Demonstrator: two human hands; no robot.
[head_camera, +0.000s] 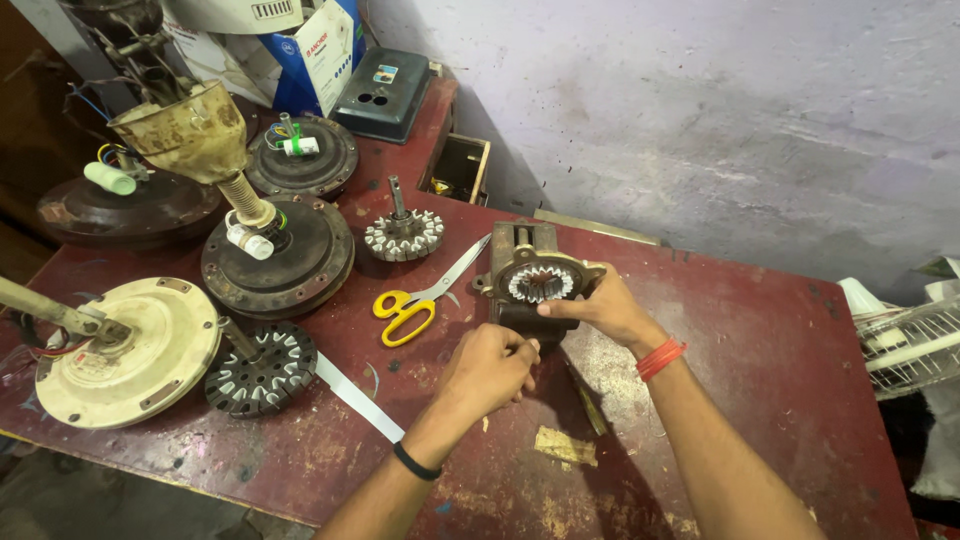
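On the red table, right hand fingers pinching a toothed stator, left hand fingers clenched beside it.

Scissors lying just left of the vise, fan motors crowding the bench's left half; bare tabletop staying open to the right, wall closing in behind.
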